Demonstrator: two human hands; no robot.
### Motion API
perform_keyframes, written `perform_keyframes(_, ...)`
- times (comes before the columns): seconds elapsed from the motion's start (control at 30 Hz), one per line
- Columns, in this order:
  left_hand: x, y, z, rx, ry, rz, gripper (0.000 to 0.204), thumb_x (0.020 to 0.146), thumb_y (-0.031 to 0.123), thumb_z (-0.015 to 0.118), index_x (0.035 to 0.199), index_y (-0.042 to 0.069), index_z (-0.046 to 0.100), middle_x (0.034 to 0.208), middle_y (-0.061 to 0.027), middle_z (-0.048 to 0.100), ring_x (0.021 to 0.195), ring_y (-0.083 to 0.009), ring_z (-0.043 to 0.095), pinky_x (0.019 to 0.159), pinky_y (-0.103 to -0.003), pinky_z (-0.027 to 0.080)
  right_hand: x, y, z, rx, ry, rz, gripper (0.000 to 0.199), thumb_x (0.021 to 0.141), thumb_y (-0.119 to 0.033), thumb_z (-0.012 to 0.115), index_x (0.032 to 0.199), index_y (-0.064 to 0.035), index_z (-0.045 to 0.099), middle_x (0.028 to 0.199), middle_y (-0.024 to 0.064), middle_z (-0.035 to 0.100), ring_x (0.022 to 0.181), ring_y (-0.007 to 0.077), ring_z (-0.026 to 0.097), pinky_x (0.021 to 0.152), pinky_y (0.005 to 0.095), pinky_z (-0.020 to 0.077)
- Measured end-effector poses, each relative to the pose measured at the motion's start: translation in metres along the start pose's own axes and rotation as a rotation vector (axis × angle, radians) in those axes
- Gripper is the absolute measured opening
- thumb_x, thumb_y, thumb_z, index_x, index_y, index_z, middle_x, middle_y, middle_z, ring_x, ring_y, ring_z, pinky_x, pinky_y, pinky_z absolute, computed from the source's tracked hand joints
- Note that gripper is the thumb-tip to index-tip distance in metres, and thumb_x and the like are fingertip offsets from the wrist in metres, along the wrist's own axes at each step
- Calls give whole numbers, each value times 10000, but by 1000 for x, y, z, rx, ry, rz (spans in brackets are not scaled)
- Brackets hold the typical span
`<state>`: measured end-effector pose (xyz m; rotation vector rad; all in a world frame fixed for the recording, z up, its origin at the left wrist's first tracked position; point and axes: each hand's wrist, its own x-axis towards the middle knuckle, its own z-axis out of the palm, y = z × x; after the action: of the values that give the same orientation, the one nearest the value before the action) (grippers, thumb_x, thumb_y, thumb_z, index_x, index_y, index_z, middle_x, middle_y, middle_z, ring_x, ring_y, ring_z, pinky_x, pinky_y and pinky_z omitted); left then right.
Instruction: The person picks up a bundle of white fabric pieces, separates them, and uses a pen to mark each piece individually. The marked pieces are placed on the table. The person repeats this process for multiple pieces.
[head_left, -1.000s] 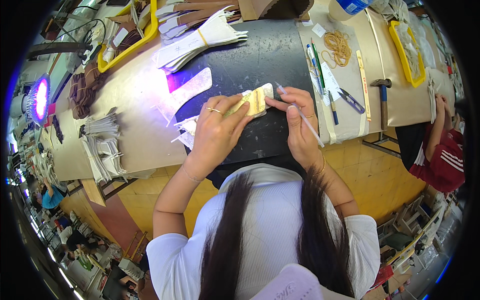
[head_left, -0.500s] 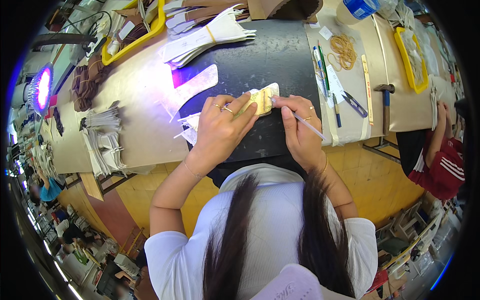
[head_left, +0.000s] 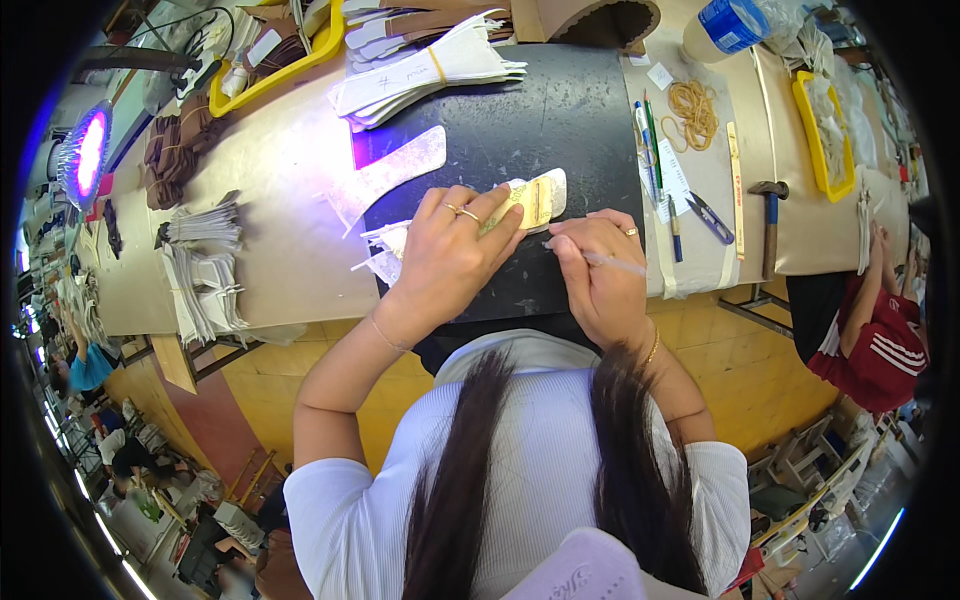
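My left hand (head_left: 452,245) holds a small yellow patterned template (head_left: 538,200) down over a pale piece (head_left: 558,182) on the black work mat (head_left: 545,100). Its fingers and thumb bear on the template, covering part of it. In my right hand (head_left: 607,275) is a thin, pale, translucent pen-like stick (head_left: 615,263), its tip just off the template's lower right edge. Pale strap-like pieces (head_left: 385,262) poke out left of my left hand. Farther up on the mat lies another pale, flared cut piece (head_left: 395,178).
A banded white bundle (head_left: 420,75) lies at the far mat edge. To the right are pens (head_left: 655,150), rubber bands (head_left: 692,112), black snips (head_left: 710,218), a yellow ruler (head_left: 736,190) and a hammer (head_left: 770,225). A lit lamp (head_left: 88,160) stands left. Another person (head_left: 875,330) sits right.
My right hand and the stick have moved slightly down, and the tip has drawn away from the template's right end. My left hand stays on the template.
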<state>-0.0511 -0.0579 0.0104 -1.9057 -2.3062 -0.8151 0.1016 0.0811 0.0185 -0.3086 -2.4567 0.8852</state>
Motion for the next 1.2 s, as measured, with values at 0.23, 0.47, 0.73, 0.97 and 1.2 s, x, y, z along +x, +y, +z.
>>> perform_keyframes(0.23,1,-12,-12,-435,-14,-325,270,783,60,832,1039,34,751,1106,-99,723,1007,-251,692,890,-352,547,-6,10,13,370,193,201,170,1038,-157,579,1134,-38,653,1091,161,651,983,317,649,887,376,522)
perform_keyframes(0.47,-3,-39,-58,-367,136,-416,284,773,25,837,1046,17,762,1125,-105,720,1016,-215,693,902,-308,549,-8,11,17,401,192,195,185,1046,-156,568,1163,-39,651,1109,165,645,979,313,643,892,366,522)
perform_keyframes(0.73,-7,-69,-66,-50,66,-361,240,817,91,817,1047,40,772,1104,-106,725,968,-254,698,845,-344,561,-5,14,13,319,162,157,167,1043,-141,568,1142,-35,651,1097,159,647,978,307,642,879,371,519)
perform_keyframes(0.97,-16,-86,-34,-86,143,-391,219,836,132,811,1038,53,782,1111,-115,727,954,-277,694,824,-368,568,-7,15,7,348,106,215,257,1103,-207,459,1169,-3,601,1158,149,596,1092,242,626,1010,350,481)
perform_keyframes(1.2,-21,-25,-43,-134,-18,-209,226,791,131,830,992,48,769,1096,-109,715,971,-286,667,849,-402,548,-11,16,13,424,47,286,277,1114,-210,427,1204,10,569,1214,142,522,1106,257,673,1013,354,498)
